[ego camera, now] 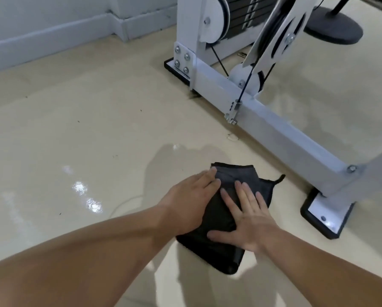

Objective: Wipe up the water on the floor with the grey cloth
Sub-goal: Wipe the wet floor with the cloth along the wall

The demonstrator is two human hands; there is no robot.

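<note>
Glossy floor, folded grey cloth

Setting: a gym room, as we read it. We list: a cable weight machine with white steel frame and black rubber feet; white pulley wheels and thin black cables running down to its base rail; a stack of dark weight plates (only the lower part in view); a glossy beige floor, pale skirting board, and a dark round stand base behind the machine
</note>
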